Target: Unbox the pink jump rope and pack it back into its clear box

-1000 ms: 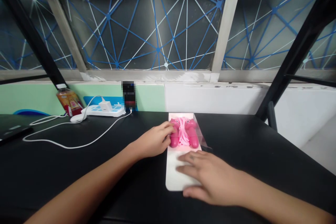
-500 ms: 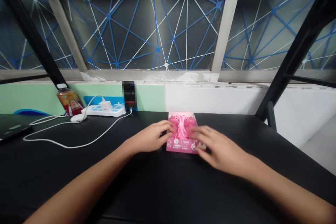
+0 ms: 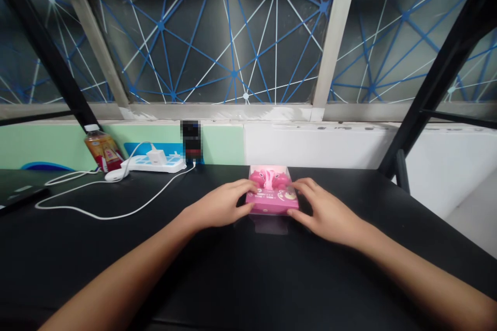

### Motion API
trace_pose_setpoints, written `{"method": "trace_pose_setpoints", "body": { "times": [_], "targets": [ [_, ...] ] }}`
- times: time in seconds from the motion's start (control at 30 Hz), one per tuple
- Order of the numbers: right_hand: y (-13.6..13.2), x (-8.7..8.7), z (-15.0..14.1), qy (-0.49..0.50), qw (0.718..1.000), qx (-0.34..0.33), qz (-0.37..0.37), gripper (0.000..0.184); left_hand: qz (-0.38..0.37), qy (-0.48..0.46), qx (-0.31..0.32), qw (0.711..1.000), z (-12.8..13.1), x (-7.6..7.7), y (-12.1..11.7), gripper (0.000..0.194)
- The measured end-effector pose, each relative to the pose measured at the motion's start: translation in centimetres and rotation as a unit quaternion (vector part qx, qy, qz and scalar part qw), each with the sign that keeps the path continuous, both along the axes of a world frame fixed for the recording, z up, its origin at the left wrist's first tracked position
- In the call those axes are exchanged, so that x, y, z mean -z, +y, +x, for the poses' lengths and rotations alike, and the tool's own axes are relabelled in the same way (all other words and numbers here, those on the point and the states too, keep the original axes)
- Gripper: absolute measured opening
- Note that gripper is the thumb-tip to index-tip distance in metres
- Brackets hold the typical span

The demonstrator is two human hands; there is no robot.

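Fingers of the left hand (image 3: pixel 223 207) and right hand (image 3: pixel 330 212) are parted from their thumbs, resting at the left and right sides of a pink box (image 3: pixel 269 209) toward the far side of the worktop (image 3: pixel 217 279). As for progress, the printed panel (image 3: pixel 269 196) covers the near part, while pink handles (image 3: pixel 281 180) and pale cord (image 3: pixel 268 181) show beyond it; the clear patch (image 3: pixel 272 225) at the near edge may be an untucked plastic flap, or only a reflection. The panel's pale lettering is too small to read, as is the label (image 3: pixel 111 154) on the far-left bottle (image 3: pixel 94 139).
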State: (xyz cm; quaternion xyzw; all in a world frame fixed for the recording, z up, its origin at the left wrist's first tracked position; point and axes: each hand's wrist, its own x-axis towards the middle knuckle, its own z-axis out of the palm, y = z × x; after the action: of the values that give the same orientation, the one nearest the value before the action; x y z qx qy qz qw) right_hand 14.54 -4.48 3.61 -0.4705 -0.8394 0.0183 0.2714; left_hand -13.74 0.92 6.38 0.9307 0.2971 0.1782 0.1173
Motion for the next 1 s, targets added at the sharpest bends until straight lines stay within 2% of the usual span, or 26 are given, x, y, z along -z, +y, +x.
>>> {"method": "trace_pose_setpoints", "body": {
  "times": [0.1,0.23,0.37,0.5,0.6,0.7,0.77,0.87,1.0],
  "targets": [
    [0.4,0.1,0.3,0.012,0.999,-0.001,-0.041,0.037,0.011,0.004,-0.021,1.000,0.0,0.2,-0.1,0.039],
    [1.0,0.8,0.1,0.118,0.983,-0.014,-0.140,0.031,0.017,0.010,-0.072,0.997,0.2,0.4,-0.2,0.025],
    [0.9,0.5,0.2,0.176,0.961,-0.030,-0.212,0.034,-0.072,0.002,-0.066,0.995,0.1,0.3,0.1,0.023],
    [0.3,-0.4,0.8,0.148,0.944,-0.081,-0.283,0.044,-0.151,-0.004,-0.015,0.988,-0.5,-0.3,0.5,0.034],
    [0.3,-0.4,0.7,0.093,0.970,-0.059,-0.216,0.039,-0.154,-0.003,-0.004,0.988,-0.6,-0.4,0.6,0.035],
    [0.5,0.2,0.3,0.008,0.996,0.011,-0.084,0.031,-0.084,-0.003,-0.038,0.996,-0.2,0.0,0.4,0.023],
    [0.6,0.6,0.0,-0.045,0.999,0.029,0.000,0.030,-0.040,0.007,-0.048,0.998,0.2,0.2,0.2,0.019],
    [0.6,0.6,-0.3,-0.073,0.994,0.008,0.077,0.028,-0.019,0.015,-0.049,0.998,0.4,0.3,-0.1,0.019],
    [0.4,0.5,-0.6,-0.071,0.992,-0.059,0.086,0.021,-0.016,0.023,-0.050,0.998,0.3,0.3,0.0,0.020]
  ]
}}
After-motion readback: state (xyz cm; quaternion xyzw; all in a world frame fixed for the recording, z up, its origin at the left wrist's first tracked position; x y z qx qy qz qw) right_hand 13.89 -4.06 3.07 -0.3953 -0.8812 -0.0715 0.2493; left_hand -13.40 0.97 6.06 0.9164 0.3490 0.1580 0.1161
